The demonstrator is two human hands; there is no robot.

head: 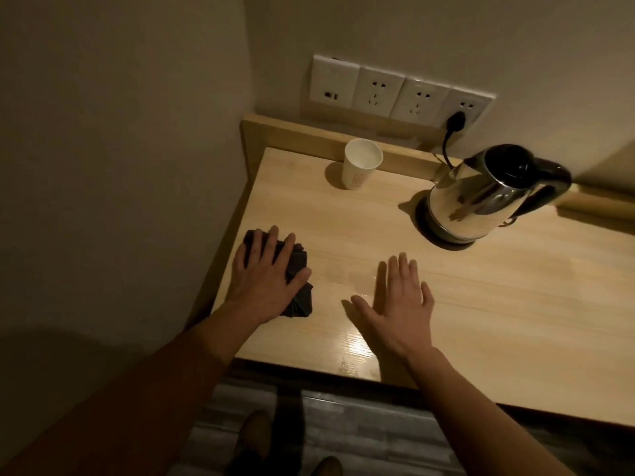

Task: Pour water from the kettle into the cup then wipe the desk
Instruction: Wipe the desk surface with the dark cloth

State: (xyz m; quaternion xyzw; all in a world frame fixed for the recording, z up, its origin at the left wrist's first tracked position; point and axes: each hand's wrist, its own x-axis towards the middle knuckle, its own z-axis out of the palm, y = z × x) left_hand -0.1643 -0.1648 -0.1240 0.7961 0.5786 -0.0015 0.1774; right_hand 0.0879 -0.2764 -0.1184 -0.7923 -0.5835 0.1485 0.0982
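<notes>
While the kettle (481, 197) rests on its base far right and the cup (360, 164) stands far back, the left hand (266, 276) presses flat on a dark cloth (299, 297) at the desk's (515, 304) near-left, apparently for wiping; the right hand (395, 307) hovers open, empty.

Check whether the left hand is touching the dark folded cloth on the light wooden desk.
Touching. The head view shows the left hand pressed flat on the dark folded cloth, fingers spread over it, cloth showing around the palm.
</notes>
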